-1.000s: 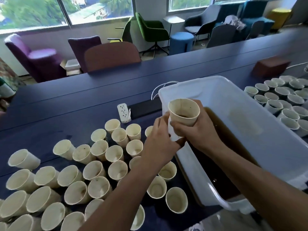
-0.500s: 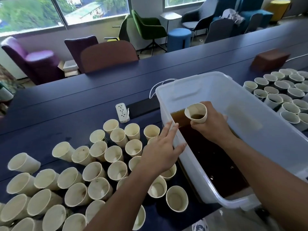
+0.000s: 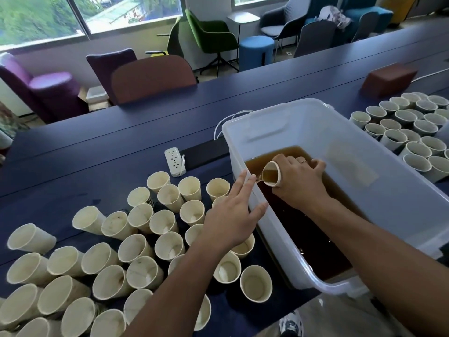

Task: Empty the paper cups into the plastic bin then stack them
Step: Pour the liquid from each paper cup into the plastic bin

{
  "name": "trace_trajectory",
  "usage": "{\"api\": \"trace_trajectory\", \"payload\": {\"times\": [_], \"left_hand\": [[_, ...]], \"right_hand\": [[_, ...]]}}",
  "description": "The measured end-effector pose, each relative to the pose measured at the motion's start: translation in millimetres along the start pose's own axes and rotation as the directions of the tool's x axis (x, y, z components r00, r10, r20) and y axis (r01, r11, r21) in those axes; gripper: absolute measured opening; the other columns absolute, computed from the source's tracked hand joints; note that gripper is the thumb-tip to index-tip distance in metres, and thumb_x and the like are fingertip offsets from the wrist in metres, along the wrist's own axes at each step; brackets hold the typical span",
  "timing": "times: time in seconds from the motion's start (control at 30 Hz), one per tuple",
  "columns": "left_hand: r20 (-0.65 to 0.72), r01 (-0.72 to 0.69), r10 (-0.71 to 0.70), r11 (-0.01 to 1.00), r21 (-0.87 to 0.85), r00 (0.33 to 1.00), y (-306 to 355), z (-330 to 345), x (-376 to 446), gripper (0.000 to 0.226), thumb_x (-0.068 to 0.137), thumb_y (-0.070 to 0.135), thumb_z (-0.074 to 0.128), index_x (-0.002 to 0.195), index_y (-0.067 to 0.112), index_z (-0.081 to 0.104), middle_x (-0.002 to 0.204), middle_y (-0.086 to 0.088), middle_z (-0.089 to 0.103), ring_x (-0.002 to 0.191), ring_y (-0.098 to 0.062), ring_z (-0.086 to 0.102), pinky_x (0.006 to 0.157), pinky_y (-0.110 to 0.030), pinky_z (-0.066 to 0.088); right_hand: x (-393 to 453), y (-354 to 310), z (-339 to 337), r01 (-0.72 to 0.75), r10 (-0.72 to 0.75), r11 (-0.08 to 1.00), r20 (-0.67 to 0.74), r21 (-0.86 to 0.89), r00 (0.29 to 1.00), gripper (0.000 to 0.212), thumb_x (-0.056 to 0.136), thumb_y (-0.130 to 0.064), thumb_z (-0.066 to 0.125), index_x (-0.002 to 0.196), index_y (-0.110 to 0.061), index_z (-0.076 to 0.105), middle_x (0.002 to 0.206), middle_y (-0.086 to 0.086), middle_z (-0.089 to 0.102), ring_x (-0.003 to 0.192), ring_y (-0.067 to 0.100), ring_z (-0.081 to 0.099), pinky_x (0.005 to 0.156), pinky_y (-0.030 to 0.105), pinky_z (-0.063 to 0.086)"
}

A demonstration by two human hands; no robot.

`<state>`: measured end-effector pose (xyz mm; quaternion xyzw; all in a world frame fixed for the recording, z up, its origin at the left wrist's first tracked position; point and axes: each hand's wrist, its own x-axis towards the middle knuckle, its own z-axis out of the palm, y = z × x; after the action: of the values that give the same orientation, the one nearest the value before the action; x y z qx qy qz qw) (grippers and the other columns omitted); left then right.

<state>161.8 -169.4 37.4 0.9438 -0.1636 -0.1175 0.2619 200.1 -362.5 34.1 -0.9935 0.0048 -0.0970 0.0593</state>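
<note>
Over plastic bin (image 3: 286, 122): right hand (image 3: 298, 183) grips one tilted paper cup (image 3: 272, 173); left hand (image 3: 233, 215) spread.

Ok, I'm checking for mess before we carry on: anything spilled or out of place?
No spill shows. The right hand tips a paper cup inside the plastic bin, so the brown liquid lands there. The emptied cups on the left stand loose, unstacked; the left hand rests on the bin's rim.
</note>
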Motion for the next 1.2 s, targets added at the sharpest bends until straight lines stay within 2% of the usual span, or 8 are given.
{"api": "trace_trajectory", "payload": {"times": [0.2,0.5,0.57,0.63,0.77,0.93,1.07,1.2], "left_hand": [[-0.005,0.007,-0.007,0.999,-0.033,1.0,-0.7,1.9,0.4,0.065,0.1,0.066,0.033,0.157,0.049,0.004,0.162,0.036,-0.011,0.138,-0.016,0.047,0.098,-0.047,0.049],[0.008,0.015,-0.015,0.998,-0.055,1.0,2.1,0.7,-0.7,0.065,0.101,0.064,0.034,0.157,0.049,0.005,0.162,0.036,-0.012,0.136,-0.014,0.049,0.094,-0.042,0.048],[0.014,0.022,-0.021,0.997,-0.069,1.0,3.7,0.3,-1.6,0.065,0.101,0.063,0.035,0.157,0.049,0.006,0.162,0.036,-0.011,0.13,-0.015,0.053,0.089,-0.039,0.046],[0.018,0.028,-0.026,0.997,-0.075,0.999,5.1,-0.3,-2.2,0.065,0.102,0.062,0.036,0.158,0.048,0.006,0.162,0.036,-0.011,0.128,-0.016,0.055,0.087,-0.037,0.042],[0.025,0.034,-0.033,0.997,-0.076,0.999,7.5,-2.4,-2.9,0.065,0.102,0.061,0.036,0.158,0.048,0.006,0.162,0.035,-0.011,0.137,-0.014,0.047,0.084,-0.033,0.037],[0.031,0.04,-0.038,0.996,-0.085,0.999,5.5,-2.3,-3.0,0.065,0.101,0.062,0.037,0.157,0.049,0.006,0.161,0.037,-0.012,0.136,-0.013,0.048,0.084,-0.035,0.04],[0.043,0.046,-0.042,0.995,-0.094,0.998,5.4,-4.0,-3.3,0.066,0.101,0.061,0.037,0.158,0.049,0.005,0.162,0.036,-0.012,0.131,-0.013,0.052,0.088,-0.038,0.044],[0.038,0.044,-0.04,0.993,-0.109,0.998,4.9,-3.1,-2.8,0.066,0.101,0.061,0.037,0.157,0.049,0.005,0.162,0.036,-0.012,0.128,-0.014,0.054,0.085,-0.036,0.043]], "right_hand": [[-0.6,-4.6,2.3,0.017,-0.032,0.988,-0.1,-0.151,0.994,0.029,0.091,-0.032,0.059,0.118,-0.024,0.054,0.111,0.001,0.066,0.115,0.028,0.057,0.102,0.057,0.025],[-8.3,-11.4,-4.8,0.034,-0.08,0.961,-0.156,-0.275,0.985,0.039,0.085,-0.017,0.064,0.122,-0.023,0.055,0.128,0.007,0.054,0.131,0.03,0.044,0.101,0.056,0.024],[-10.7,-13.6,-5.4,0.049,-0.099,0.958,-0.164,-0.284,0.981,0.039,0.083,-0.017,0.061,0.121,-0.023,0.057,0.129,0.007,0.053,0.132,0.03,0.043,0.102,0.055,0.021],[-11.4,-15.4,-5.9,0.062,-0.114,0.955,-0.165,-0.289,0.98,0.042,0.08,-0.014,0.065,0.121,-0.023,0.057,0.13,0.008,0.052,0.133,0.031,0.043,0.102,0.055,0.02],[-11.1,-18.0,-2.3,0.085,-0.135,0.956,-0.162,-0.28,0.977,0.047,0.077,-0.01,0.07,0.12,-0.024,0.058,0.129,0.007,0.053,0.129,0.031,0.045,0.102,0.055,0.02],[-9.2,-17.9,-0.8,0.091,-0.13,0.964,-0.146,-0.25,0.981,0.049,0.078,-0.012,0.072,0.123,-0.023,0.057,0.129,0.009,0.053,0.128,0.032,0.045,0.102,0.056,0.022],[-8.8,-15.4,2.0,0.08,-0.097,0.97,-0.063,-0.231,0.993,0.049,0.079,-0.008,0.072,0.123,-0.024,0.057,0.126,0.008,0.054,0.132,0.031,0.043,0.103,0.057,0.022],[-5.5,-10.4,3.0,0.049,-0.069,0.979,-0.094,-0.199,0.993,0.052,0.077,-0.008,0.073,0.124,-0.025,0.057,0.126,0.007,0.054,0.13,0.031,0.043,0.102,0.055,0.021]]}}
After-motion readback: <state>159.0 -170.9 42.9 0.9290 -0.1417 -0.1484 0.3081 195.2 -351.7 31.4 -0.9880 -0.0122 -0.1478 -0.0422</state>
